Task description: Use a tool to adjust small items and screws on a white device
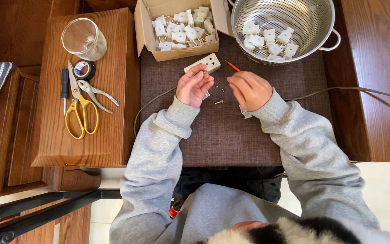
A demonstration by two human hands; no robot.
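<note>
The left hand [194,86] pinched a small metal part, the right hand [249,89] gripped the screwdriver [232,66] pointing toward eleven o'clock; steadying the socket [202,63] seemed wise

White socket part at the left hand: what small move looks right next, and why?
Probably bring the screwdriver tip in the right hand to the white socket part that the left hand steadies. Loose screws lie on the mat between the hands, so picking one up may come first.
</note>
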